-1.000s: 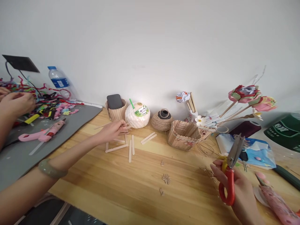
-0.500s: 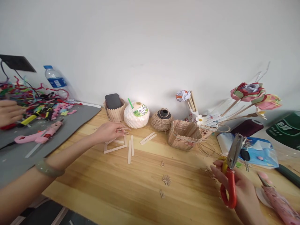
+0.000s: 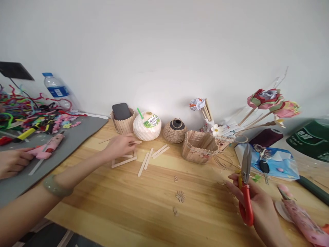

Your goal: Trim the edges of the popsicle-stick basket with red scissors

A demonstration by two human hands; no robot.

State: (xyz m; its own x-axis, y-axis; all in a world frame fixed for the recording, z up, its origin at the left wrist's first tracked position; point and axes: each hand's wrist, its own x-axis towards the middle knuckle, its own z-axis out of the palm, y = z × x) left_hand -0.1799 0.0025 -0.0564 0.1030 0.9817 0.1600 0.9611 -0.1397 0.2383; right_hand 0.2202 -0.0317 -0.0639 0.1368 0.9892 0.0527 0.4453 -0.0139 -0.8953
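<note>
My left hand [image 3: 122,145], with a pale green bangle on its wrist, is pinched on a craft stick [image 3: 136,142] whose end pokes out past the fingertips. Under and beside it on the table lies a frame of craft sticks [image 3: 124,162], partly hidden by the hand. Loose craft sticks [image 3: 145,162] lie just to the right. My right hand [image 3: 259,202] is closed around red-and-yellow-handled scissors [image 3: 246,188], their blades pointing up and close together. Small twine pieces [image 3: 180,196] lie on the table between the hands.
Along the wall stand a stick holder [image 3: 124,125], a white coconut [image 3: 147,127], a twine ball [image 3: 175,132] and a stick basket [image 3: 196,151]. Another person's hand [image 3: 15,162] is at a pink glue gun [image 3: 48,147] on the left. A second glue gun [image 3: 300,216] lies right.
The other person's hand has come down to the pink glue gun's handle. Two loose craft sticks now lie more slanted. The scissors are turned slightly, still in my right hand.
</note>
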